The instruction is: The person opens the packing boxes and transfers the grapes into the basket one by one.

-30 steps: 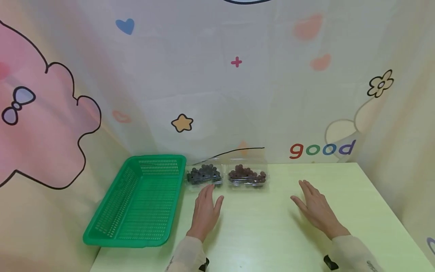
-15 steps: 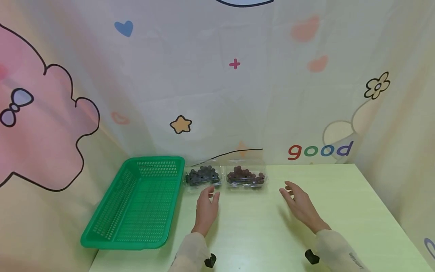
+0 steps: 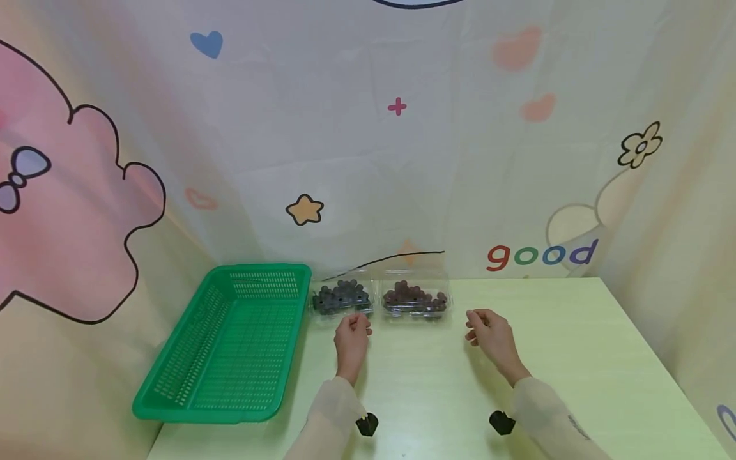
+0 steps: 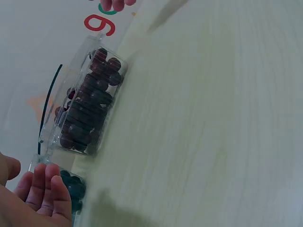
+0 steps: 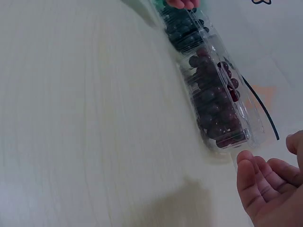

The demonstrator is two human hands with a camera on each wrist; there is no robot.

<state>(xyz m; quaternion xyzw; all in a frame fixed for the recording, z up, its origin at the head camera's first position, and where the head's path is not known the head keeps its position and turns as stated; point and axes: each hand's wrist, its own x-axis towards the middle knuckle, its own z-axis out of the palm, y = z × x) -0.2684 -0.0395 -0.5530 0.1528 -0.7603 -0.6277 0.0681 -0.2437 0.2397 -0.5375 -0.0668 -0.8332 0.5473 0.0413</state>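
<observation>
Two clear plastic clamshell boxes stand side by side at the back of the table, seen in the head view. Dark blue-black grapes (image 3: 339, 298) fill the left box, and reddish grapes (image 3: 413, 295) the right one. My left hand (image 3: 352, 345) hovers just in front of the dark grapes' box, its fingers loosely curled around nothing. To the right of the reddish grapes' box (image 5: 220, 101), my right hand (image 3: 496, 340) hangs over the table with bent fingers, holding nothing. In the left wrist view the left hand's fingers (image 4: 42, 189) partly hide the dark grapes.
A green plastic basket (image 3: 290, 358) with slotted walls stands left of the boxes, with nothing seen in it. The pale table (image 3: 425, 396) reaches back to a printed curtain (image 3: 368, 160), which also hangs along both sides.
Both hands have curled their fingers from a straighter, spread pose. The right hand has moved left, nearer the reddish grapes' box; the left hand has shifted only slightly. Boxes and basket stay put.
</observation>
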